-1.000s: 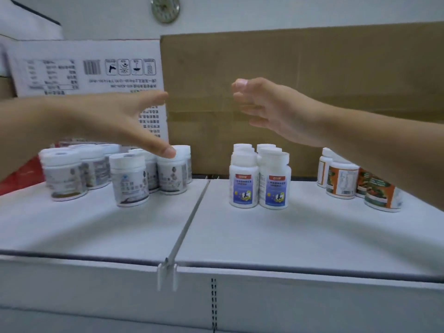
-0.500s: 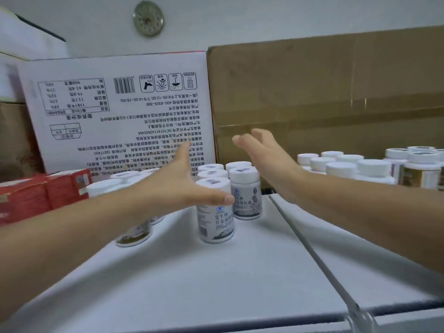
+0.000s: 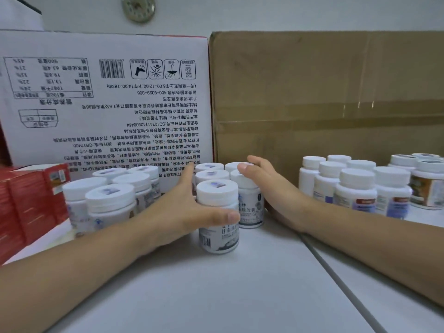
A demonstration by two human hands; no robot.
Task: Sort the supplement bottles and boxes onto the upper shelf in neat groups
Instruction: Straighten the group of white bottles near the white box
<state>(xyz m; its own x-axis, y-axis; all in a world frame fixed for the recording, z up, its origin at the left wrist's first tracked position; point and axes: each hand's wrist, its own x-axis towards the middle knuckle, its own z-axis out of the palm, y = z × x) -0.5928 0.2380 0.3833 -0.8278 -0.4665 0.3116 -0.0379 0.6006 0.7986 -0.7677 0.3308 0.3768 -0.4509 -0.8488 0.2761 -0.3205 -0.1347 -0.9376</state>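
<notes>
Item: centre group of white-capped bottles (image 3: 211, 175), upper shelf (image 3: 204, 296), left panel, just left of the panel seam (image 3: 336, 277).

Change noted: a second before, both my hands were raised above the caps and well apart. Half a second before, they were coming down toward this group. By this moment they had closed in on it from either side.

Left hand (image 3: 177, 212): flat and spread, gripping nothing. The fingers ran straight along the group's left flank and the thumb lay across the label of the front bottle (image 3: 217, 193).

Right hand (image 3: 266, 188): also spread and holding nothing, set against the right flank, with the thumb tip on the cap of the neighbouring bottle (image 3: 249, 210).

Front bottle: upright, forward of its fellows and slightly out of line.

Adjacent stock: left group of wider bottles (image 3: 109, 200), just beside my left wrist. Right group of bottles (image 3: 355, 188), across the seam and apart from my right arm. Red boxes (image 3: 28, 200) at the far left. White printed carton (image 3: 108, 116) and brown carton (image 3: 324, 104) stood behind.

Assessment: the hands had gone from reaching to bracketing, so I judged the step in hand to be squeezing this group together, not lifting any one bottle. The front bottle looked to need nudging back. The other groups appeared already formed. Risk: a tipped bottle if the press landed high near the caps.
</notes>
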